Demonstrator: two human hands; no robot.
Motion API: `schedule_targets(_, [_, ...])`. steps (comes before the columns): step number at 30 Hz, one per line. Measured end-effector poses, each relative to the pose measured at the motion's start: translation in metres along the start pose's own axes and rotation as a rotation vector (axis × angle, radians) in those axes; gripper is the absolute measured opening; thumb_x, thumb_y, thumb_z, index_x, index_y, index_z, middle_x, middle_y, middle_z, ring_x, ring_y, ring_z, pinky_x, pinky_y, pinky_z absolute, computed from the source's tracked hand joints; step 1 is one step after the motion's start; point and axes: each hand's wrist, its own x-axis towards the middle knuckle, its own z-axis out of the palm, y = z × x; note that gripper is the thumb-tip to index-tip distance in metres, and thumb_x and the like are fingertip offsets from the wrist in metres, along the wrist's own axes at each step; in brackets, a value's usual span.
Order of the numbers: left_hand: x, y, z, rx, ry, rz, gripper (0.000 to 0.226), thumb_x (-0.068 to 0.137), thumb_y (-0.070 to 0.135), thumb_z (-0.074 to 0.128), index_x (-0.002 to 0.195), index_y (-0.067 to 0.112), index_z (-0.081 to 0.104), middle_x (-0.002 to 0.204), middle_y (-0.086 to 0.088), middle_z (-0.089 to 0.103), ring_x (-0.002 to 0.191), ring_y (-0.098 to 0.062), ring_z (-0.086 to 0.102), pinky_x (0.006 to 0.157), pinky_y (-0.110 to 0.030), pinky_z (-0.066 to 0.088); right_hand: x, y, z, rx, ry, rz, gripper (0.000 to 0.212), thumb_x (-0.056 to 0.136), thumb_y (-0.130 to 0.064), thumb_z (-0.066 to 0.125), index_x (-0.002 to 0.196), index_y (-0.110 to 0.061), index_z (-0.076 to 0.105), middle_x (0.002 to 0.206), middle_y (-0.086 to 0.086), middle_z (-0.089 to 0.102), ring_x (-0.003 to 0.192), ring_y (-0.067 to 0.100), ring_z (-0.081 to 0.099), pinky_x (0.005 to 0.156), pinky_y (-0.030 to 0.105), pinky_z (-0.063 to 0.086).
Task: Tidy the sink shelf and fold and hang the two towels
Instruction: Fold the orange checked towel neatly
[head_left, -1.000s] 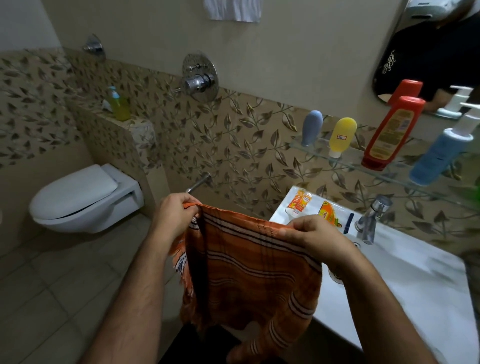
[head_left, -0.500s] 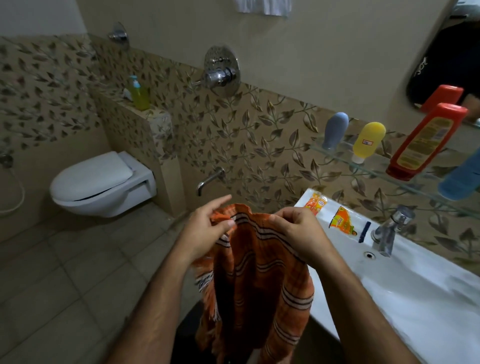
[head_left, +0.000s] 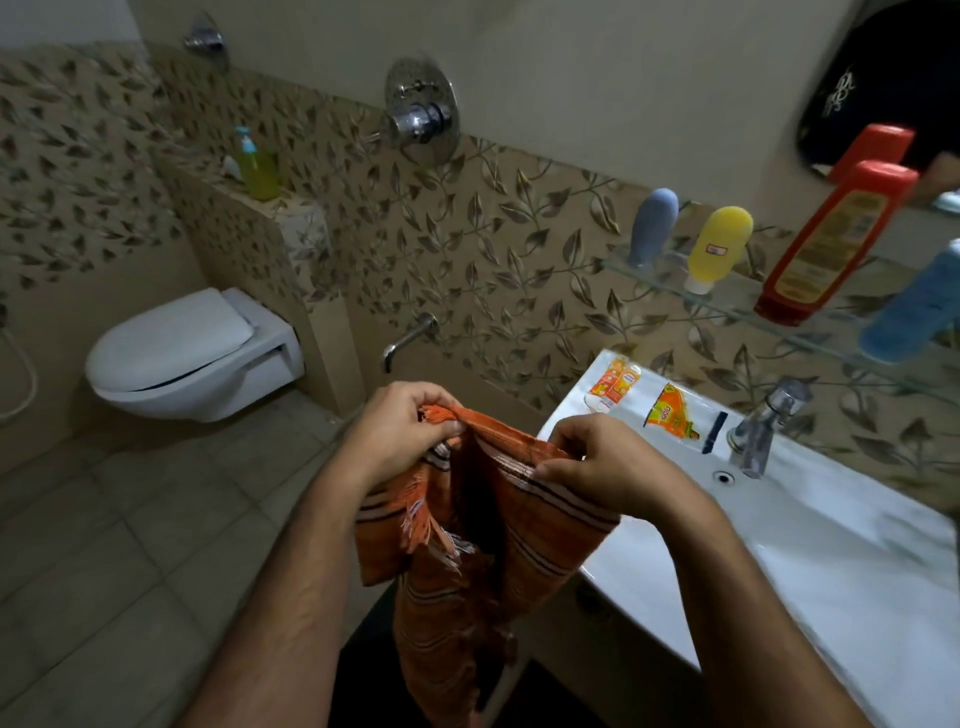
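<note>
An orange striped towel (head_left: 467, 561) with a fringed edge hangs in front of me, folded lengthwise, beside the white sink (head_left: 810, 561). My left hand (head_left: 400, 431) grips its top left corner and my right hand (head_left: 608, 467) pinches the top edge on the right. Both hands are close together. On the glass shelf (head_left: 727, 306) above the sink stand a grey-blue tube (head_left: 653, 224), a yellow tube (head_left: 718, 247), a red bottle (head_left: 831, 244) and a blue bottle (head_left: 914, 306).
Two orange sachets (head_left: 613, 387) (head_left: 672, 415) and a small dark item (head_left: 714, 439) lie on the sink's back rim beside the tap (head_left: 763, 431). A white toilet (head_left: 187, 353) stands at the left, with a green soap bottle (head_left: 257, 166) on the ledge above. A mirror (head_left: 883, 88) hangs at the upper right.
My hands have come closer together, folding the towel narrower. The left hand, briefly open-fingered, now grips the corner. The view shifted left and down.
</note>
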Motion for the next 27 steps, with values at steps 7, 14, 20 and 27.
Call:
schedule_targets(7, [0.003, -0.002, -0.008, 0.012, 0.018, -0.019, 0.007, 0.081, 0.014, 0.076, 0.084, 0.021, 0.074, 0.075, 0.006, 0.072, 0.065, 0.003, 0.062, 0.062, -0.013, 0.046, -0.016, 0.017, -0.015, 0.085, 0.009, 0.063, 0.022, 0.088, -0.035, 0.069, 0.073, -0.019, 0.064, 0.070, -0.003, 0.065, 0.067, 0.010, 0.060, 0.058, 0.026, 0.044])
schedule_targets(14, [0.010, -0.013, -0.019, -0.114, 0.040, -0.052, 0.021, 0.084, 0.008, 0.072, 0.100, 0.021, 0.074, 0.092, -0.003, 0.074, 0.084, -0.010, 0.067, 0.080, -0.026, 0.052, -0.021, 0.009, -0.007, 0.702, -0.057, -0.070, 0.029, 0.090, -0.006, 0.066, 0.114, -0.020, 0.060, 0.067, 0.010, 0.056, 0.061, 0.020, 0.055, 0.047, 0.025, 0.044])
schedule_targets(20, [0.009, -0.044, -0.031, -0.295, 0.278, -0.235, 0.042, 0.079, 0.018, 0.079, 0.119, 0.019, 0.067, 0.105, -0.004, 0.072, 0.094, -0.016, 0.068, 0.087, -0.035, 0.055, -0.008, -0.029, 0.019, 1.206, 0.303, 0.008, 0.013, 0.090, 0.001, 0.061, 0.093, -0.009, 0.069, 0.059, 0.006, 0.062, 0.050, 0.016, 0.058, 0.046, 0.027, 0.055])
schedule_targets(27, [0.003, -0.064, -0.056, -0.421, 0.401, -0.306, 0.006, 0.080, 0.008, 0.075, 0.080, 0.014, 0.073, 0.060, 0.009, 0.070, 0.054, 0.001, 0.063, 0.059, -0.019, 0.050, -0.004, -0.063, 0.030, 1.223, 0.083, -0.020, 0.035, 0.088, 0.017, 0.046, 0.097, -0.004, 0.072, 0.079, 0.013, 0.074, 0.066, 0.016, 0.070, 0.057, 0.025, 0.059])
